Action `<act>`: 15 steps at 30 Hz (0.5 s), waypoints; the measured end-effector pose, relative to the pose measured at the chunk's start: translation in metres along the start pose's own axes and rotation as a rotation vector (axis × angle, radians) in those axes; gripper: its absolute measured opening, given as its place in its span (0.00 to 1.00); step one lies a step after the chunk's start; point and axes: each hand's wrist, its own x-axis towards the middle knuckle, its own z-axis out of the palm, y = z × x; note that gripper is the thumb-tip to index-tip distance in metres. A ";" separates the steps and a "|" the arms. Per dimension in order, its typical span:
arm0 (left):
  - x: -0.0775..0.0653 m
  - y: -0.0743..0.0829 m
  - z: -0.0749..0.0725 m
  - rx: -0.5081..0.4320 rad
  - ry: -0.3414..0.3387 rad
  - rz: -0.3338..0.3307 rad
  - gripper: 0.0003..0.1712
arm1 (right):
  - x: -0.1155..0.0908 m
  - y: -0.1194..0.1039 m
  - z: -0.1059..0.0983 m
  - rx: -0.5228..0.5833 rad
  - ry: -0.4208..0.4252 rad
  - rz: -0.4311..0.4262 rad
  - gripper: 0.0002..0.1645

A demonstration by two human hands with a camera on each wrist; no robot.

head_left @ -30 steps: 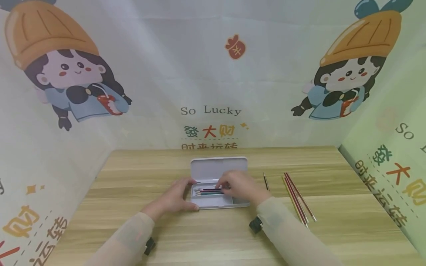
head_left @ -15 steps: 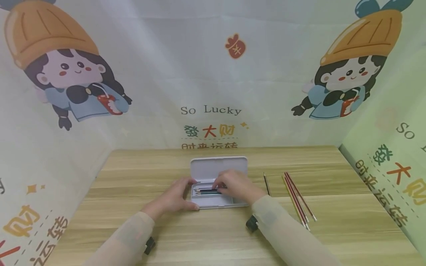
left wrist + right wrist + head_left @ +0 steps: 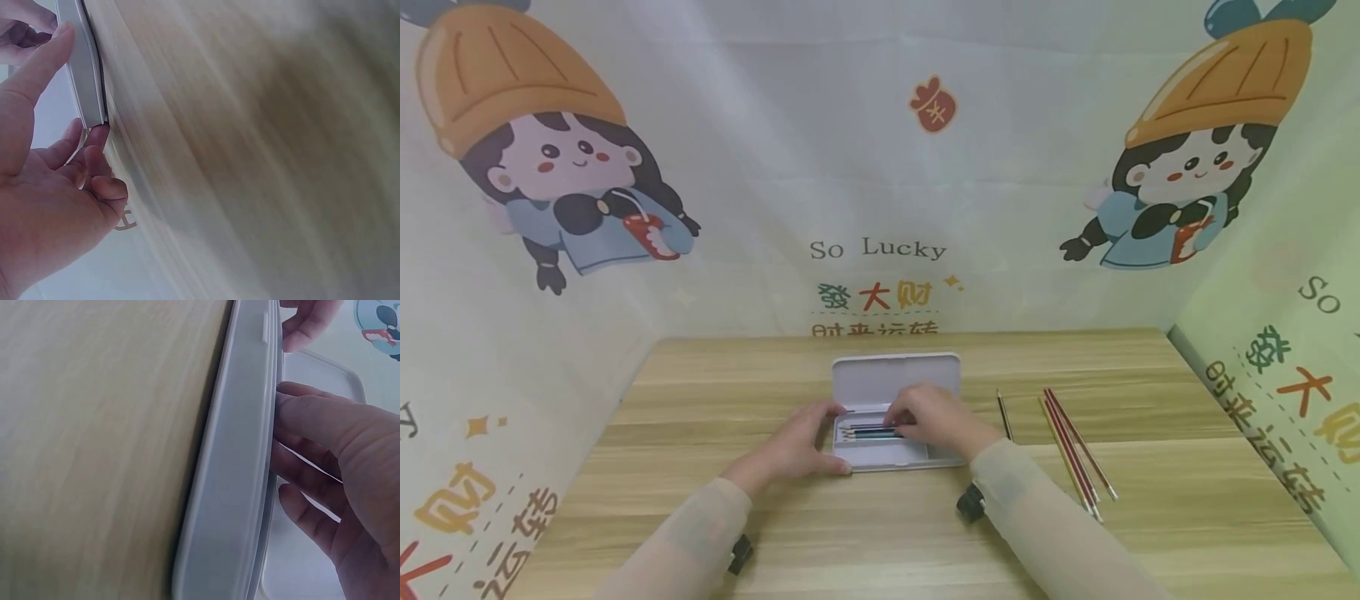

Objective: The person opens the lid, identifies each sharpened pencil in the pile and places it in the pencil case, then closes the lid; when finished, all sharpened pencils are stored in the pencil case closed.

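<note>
A white pencil case lies with its lid raised on the wooden table. My left hand grips its left end, thumb on the front edge and fingers at the back corner; the left wrist view shows this thumb pressed on the case wall. Several pencils, dark and teal, lie in the back compartment with tips to the left. My right hand reaches into the case, pinching at these pencils. In the right wrist view the case's front wall hides its fingertips.
Right of the case lies a dark pencil. Farther right is a loose bunch of red and yellow pencils. A printed cloth hangs behind the table and along both sides.
My right hand has shifted slightly left over the pencils. A reddish pencil seen in the case a second ago no longer shows. The left hand keeps its grip.
</note>
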 end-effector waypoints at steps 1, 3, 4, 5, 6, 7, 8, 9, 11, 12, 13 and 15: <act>0.000 0.000 0.000 0.002 0.000 0.000 0.52 | -0.001 0.001 0.000 0.002 0.006 -0.001 0.09; 0.001 0.000 0.001 0.004 -0.002 0.000 0.52 | -0.004 0.003 -0.001 0.010 0.021 -0.010 0.09; 0.001 -0.001 0.001 0.005 -0.001 0.001 0.52 | -0.006 0.004 -0.001 0.015 0.033 -0.017 0.09; 0.002 -0.001 0.001 0.005 -0.001 0.001 0.52 | -0.007 0.005 -0.001 0.019 0.045 -0.024 0.09; 0.002 -0.001 0.001 0.004 0.000 0.003 0.52 | -0.009 0.007 -0.001 0.023 0.058 -0.032 0.09; 0.002 -0.001 0.001 0.004 0.002 0.004 0.52 | -0.012 0.008 -0.002 0.032 0.068 -0.033 0.09; 0.002 -0.001 0.001 0.005 0.003 0.007 0.53 | -0.014 0.010 -0.002 0.043 0.077 -0.037 0.09; 0.002 -0.001 0.001 0.006 0.004 0.009 0.53 | -0.017 0.011 -0.003 0.047 0.087 -0.041 0.09; 0.002 -0.001 0.001 0.008 0.004 0.009 0.53 | -0.022 0.013 -0.005 0.051 0.103 -0.043 0.09; 0.002 -0.001 0.001 0.008 0.004 0.007 0.53 | -0.025 0.014 -0.006 0.057 0.107 -0.042 0.10; 0.002 -0.001 0.001 0.011 0.006 0.008 0.53 | -0.029 0.015 -0.007 0.063 0.111 -0.041 0.10; 0.002 -0.001 0.001 0.011 0.005 0.002 0.53 | -0.035 0.016 -0.010 0.067 0.118 -0.041 0.10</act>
